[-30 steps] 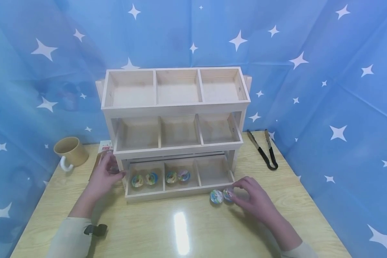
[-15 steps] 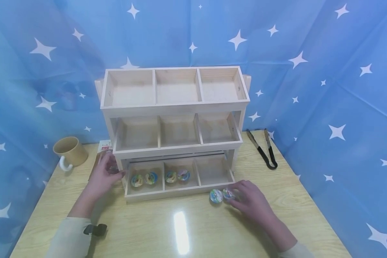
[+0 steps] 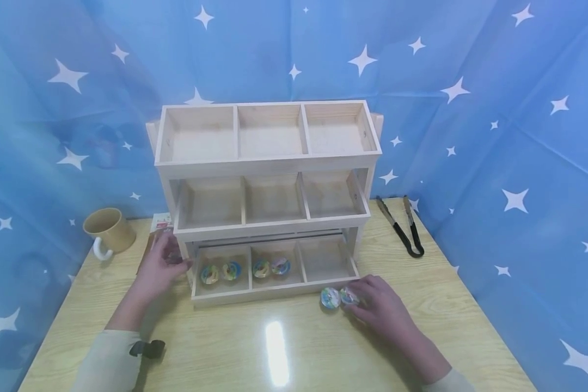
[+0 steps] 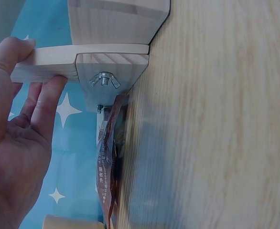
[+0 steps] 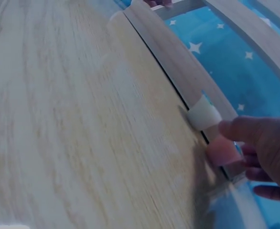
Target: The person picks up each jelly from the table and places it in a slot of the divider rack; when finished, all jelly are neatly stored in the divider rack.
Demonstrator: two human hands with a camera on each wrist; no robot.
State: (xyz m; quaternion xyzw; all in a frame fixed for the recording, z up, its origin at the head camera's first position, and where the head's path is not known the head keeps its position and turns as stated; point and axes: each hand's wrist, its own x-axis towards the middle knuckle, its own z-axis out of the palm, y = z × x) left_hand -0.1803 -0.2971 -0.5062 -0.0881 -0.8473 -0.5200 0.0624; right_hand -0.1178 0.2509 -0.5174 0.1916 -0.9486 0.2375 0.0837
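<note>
A three-tier wooden shelf (image 3: 267, 165) with divided trays stands on the table. My left hand (image 3: 158, 267) grips its left upright (image 4: 49, 59), thumb on one face and fingers on the other. In front of the bottom tray's right end, two small jelly cups with printed lids stand side by side: a whitish one (image 5: 204, 113) and a pinkish one (image 5: 222, 151). My right hand (image 3: 383, 306) holds the pinkish cup between thumb and fingers. More jelly cups (image 3: 209, 274) sit in pairs in the bottom tray's left and middle compartments.
A tan mug (image 3: 110, 230) with a white handle stands at the left. A brown packet (image 4: 106, 164) lies behind my left hand. Black-handled tongs (image 3: 405, 234) lie at the right rear. A blue star-patterned curtain (image 3: 495, 136) surrounds the table's back and sides.
My right hand has shifted slightly left and down, and more of the pinkish cup's lid shows. My left hand stays on the shelf's upright.
</note>
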